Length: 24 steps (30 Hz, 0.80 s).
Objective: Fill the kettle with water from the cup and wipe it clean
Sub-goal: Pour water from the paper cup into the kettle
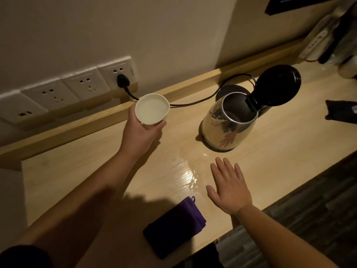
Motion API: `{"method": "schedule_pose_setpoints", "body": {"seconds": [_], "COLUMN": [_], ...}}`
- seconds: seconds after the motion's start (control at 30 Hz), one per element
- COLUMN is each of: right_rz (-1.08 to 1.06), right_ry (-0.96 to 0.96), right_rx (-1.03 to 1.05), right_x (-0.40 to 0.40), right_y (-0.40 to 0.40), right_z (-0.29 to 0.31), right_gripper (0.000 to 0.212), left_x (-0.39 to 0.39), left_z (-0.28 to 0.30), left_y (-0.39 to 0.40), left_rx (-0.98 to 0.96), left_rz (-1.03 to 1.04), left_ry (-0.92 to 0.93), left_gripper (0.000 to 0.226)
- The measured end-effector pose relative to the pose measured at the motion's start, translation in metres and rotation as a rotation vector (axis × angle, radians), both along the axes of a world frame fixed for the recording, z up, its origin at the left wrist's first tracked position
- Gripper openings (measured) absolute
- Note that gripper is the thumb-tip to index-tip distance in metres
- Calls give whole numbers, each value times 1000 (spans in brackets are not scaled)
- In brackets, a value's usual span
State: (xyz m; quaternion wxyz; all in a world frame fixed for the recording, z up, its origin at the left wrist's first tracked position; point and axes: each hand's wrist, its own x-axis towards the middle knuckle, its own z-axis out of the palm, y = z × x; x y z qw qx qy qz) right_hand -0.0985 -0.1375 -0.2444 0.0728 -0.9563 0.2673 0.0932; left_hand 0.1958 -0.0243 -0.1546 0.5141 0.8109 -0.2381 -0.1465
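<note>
A white cup (pixel 152 109) holding water is gripped from below and the side by the left hand (pixel 141 135), the fingers wrapped around its wall, and it is held above the bench (pixel 289 144), well to the left of the kettle (pixel 229 125). The right hand (pixel 229 187) is spread flat with the fingers extended, grasping nothing, and is placed just in front of the kettle, whether pressed on the wood or slightly above it cannot be told. Its reflection is seen on the kettle's shiny wall. The kettle is set upright on the bench, between the two hands and farther from the viewer than the right one, with its black lid (pixel 278 85) swung open and standing up behind the mouth. A wet patch (pixel 185 175) is spread over the bench in front of the kettle, beside the right hand's thumb. A folded purple cloth (pixel 174 228) is laid nearer still, at the bench's front edge, in front-left of the kettle. Behind the kettle a black cord (pixel 193 102) is run leftward to a plug (pixel 122 81) seated in a wall socket (pixel 118 71). A dark cloth (pixel 341 114) is left to the right of the kettle.
</note>
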Motion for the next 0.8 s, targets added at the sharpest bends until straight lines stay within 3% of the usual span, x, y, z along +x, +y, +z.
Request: {"method": "schedule_pose_setpoints", "body": {"seconds": [0.43, 0.8], "right_rz": [-8, 0], "right_ry": [-11, -17], "right_rx": [47, 87], "right_x": [-1, -1], "right_y": [-1, -2], "right_z": [3, 7], "right_gripper": [74, 74], "left_x": [-22, -32], "left_z": [79, 88], "left_y": [-76, -105], "left_rx": [82, 213], "left_rz": [-436, -576], "left_ry": [-249, -372], "left_gripper": [85, 84]}}
